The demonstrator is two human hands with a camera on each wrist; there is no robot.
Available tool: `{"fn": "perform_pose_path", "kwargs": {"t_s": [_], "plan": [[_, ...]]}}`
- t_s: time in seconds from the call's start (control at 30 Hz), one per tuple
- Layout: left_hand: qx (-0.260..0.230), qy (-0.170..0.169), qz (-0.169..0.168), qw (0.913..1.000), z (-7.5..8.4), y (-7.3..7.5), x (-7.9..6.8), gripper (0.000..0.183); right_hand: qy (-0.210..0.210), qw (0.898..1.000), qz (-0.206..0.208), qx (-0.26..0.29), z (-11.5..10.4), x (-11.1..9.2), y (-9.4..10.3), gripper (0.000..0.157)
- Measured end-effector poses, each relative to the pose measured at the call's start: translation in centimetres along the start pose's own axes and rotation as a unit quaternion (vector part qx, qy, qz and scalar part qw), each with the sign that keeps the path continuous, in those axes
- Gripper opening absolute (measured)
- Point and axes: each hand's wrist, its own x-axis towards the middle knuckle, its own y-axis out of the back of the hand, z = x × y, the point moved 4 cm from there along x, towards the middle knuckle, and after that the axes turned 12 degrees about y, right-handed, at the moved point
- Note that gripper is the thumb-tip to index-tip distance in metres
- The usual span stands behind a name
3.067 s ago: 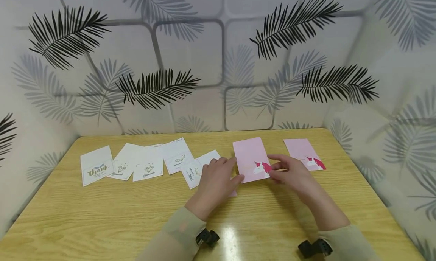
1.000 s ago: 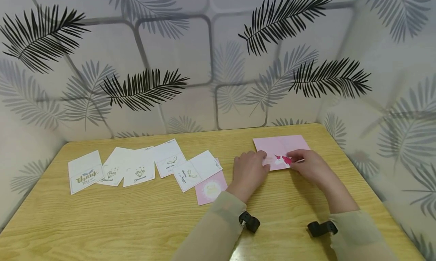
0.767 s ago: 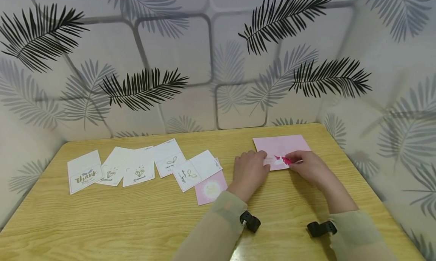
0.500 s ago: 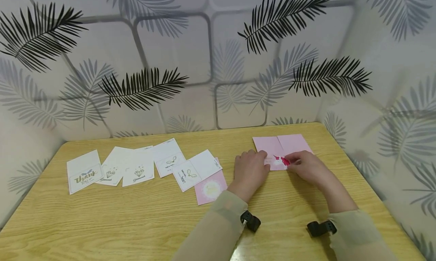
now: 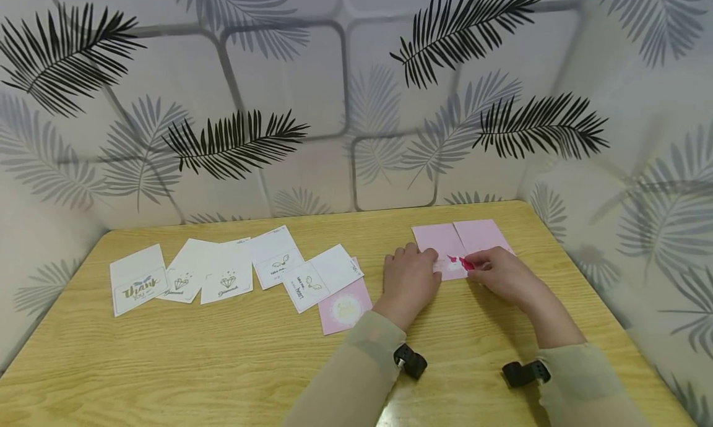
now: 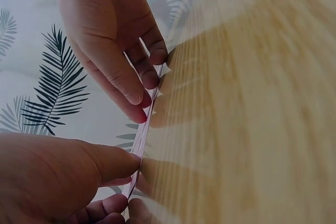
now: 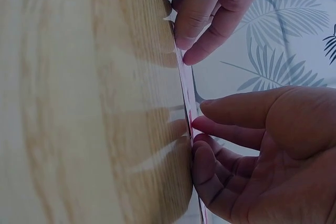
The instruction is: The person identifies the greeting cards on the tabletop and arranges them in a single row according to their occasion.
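Observation:
A pink unicorn card (image 5: pixel 437 238) lies on the table at the right. My left hand (image 5: pixel 409 280) holds its lower left corner, thumb at the near edge. My right hand (image 5: pixel 504 275) grips its lower right side, over the red mane. A second pink card (image 5: pixel 483 232) lies close on its right, its lower part hidden by my right hand. In the left wrist view the left hand (image 6: pixel 58 177) has its thumb at the thin edge of the pink card (image 6: pixel 137 142). In the right wrist view the right hand (image 7: pixel 278 150) touches the card edge with curled fingers.
Several white cards lie to the left: a "thank you" card (image 5: pixel 138 281), two diamond cards, of which one is the diamond card (image 5: pixel 227 272), and winged cards such as the winged card (image 5: pixel 312 281). This one overlaps a pink card (image 5: pixel 346 309). A patterned wall (image 5: pixel 356 105) stands behind the table (image 5: pixel 223 365).
From the middle, both hands have brought the unicorn card right, beside the second pink card. Lately it has shifted slightly left, and a narrow gap shows between them. The head view has shifted.

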Motion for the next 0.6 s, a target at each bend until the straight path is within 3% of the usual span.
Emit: {"fn": "perform_pose_path", "kwargs": {"t_s": [0.6], "plan": [[-0.009,-0.005,0.001,0.9999,-0.23,-0.16,-0.05,0.036,-0.013,1.000,-0.004,0.010,-0.14,-0.14,0.18,0.042]]}}
